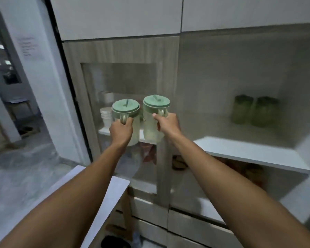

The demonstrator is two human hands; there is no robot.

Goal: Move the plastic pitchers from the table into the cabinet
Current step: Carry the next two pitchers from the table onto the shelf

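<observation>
I hold two clear plastic pitchers with green lids out in front of me, one in each hand. My left hand [121, 130] grips the handle of the left pitcher [125, 108]. My right hand [166, 122] grips the handle of the right pitcher [155, 111], which is slightly higher. Both pitchers are upright, in front of a glass-fronted cabinet door [118, 81]. To the right, the open cabinet shelf [249, 151] carries two more green pitchers [254, 110] side by side at its back.
Behind the glass door, stacked white cups [106, 113] stand on an inner shelf. A white table corner [113, 194] lies under my left forearm. Drawers [186, 228] sit below the shelf. An open doorway [16, 113] is on the left.
</observation>
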